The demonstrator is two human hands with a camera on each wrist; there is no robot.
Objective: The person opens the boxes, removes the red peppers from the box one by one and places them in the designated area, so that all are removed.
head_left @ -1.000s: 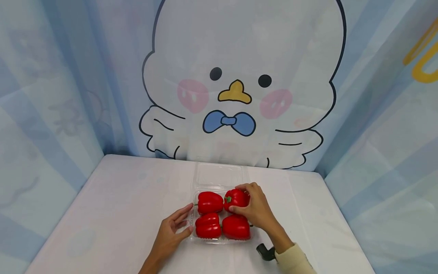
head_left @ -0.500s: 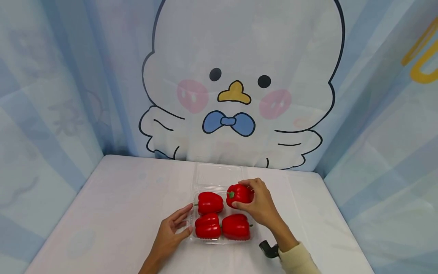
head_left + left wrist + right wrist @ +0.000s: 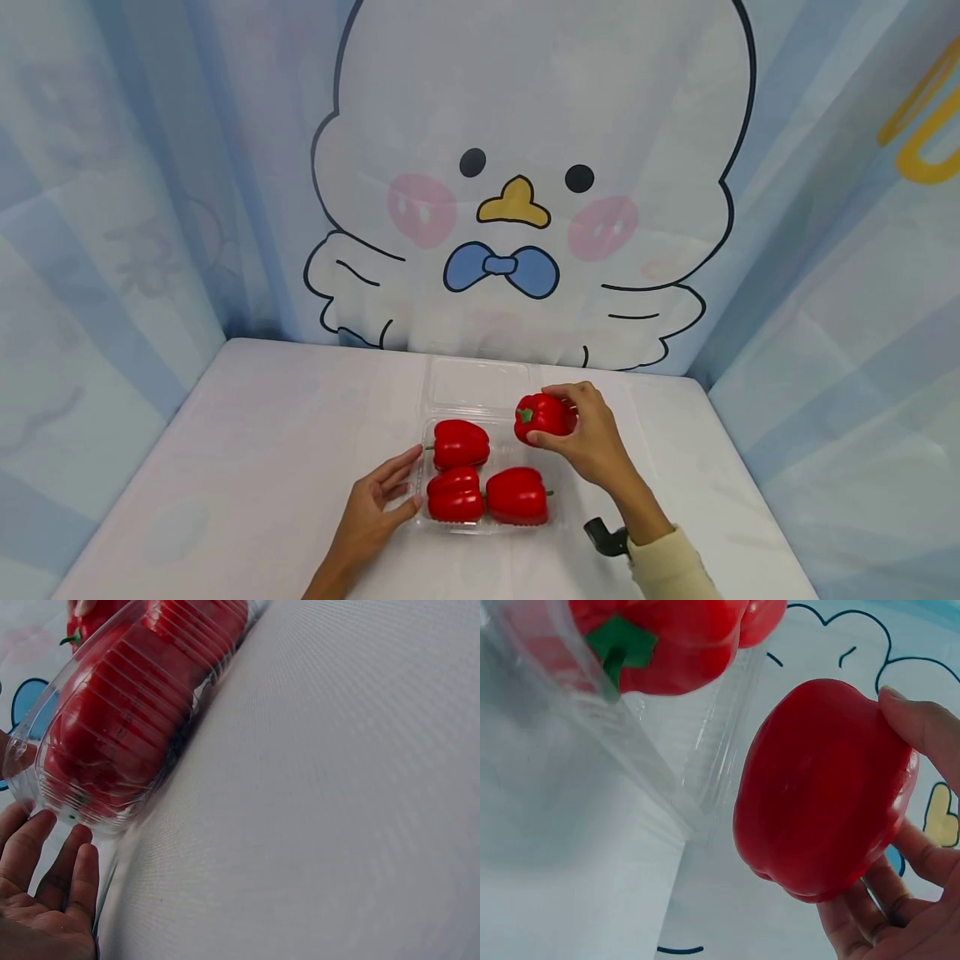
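In the head view a transparent plastic clamshell box lies on the table with its lid folded back. Three red bell peppers sit in it: one at the back left, one at the front left, one at the front right. My right hand grips another red bell pepper between thumb and fingers, raised over the box's back right corner. My left hand rests against the box's left side, its fingertips at the clear wall in the left wrist view.
A white-covered table lies under the box. Behind it hangs a curtain with a cartoon chick, and more curtain stands at both sides. A black curved object sits at the right wrist, beside the sleeve.
My right hand has lifted the back right bell pepper out of its place in the box and moved it up and to the right. The left hand has stayed at the box's side.
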